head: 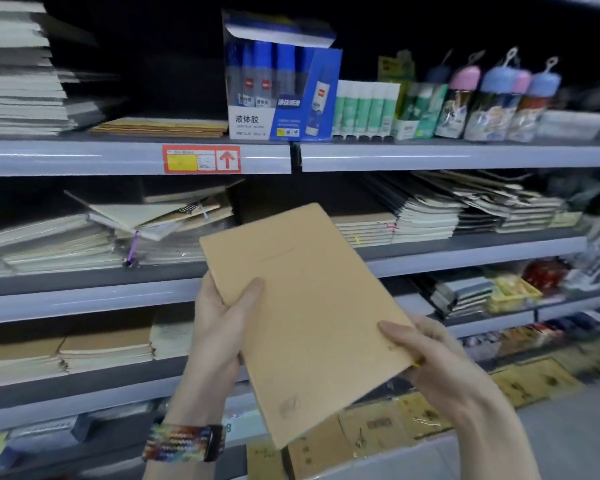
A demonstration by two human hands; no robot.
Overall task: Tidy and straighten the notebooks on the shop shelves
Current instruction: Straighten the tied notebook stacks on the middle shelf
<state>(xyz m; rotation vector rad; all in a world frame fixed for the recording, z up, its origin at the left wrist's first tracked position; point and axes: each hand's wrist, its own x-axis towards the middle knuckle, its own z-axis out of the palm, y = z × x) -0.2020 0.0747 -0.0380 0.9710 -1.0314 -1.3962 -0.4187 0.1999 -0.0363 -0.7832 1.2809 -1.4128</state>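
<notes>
Now both hands, left hand (222, 306) and right hand (430, 355), grip the kraft notebook (305, 306); shoving it in could topple the messy pile (153, 216).

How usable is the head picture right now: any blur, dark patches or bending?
Head view: the brown notebook, left hand and right hand are fairly sharp; the side stacks smear with blur; shelf backs are nearly black; shelf rails bow slightly, wide-angle distortion.
</notes>
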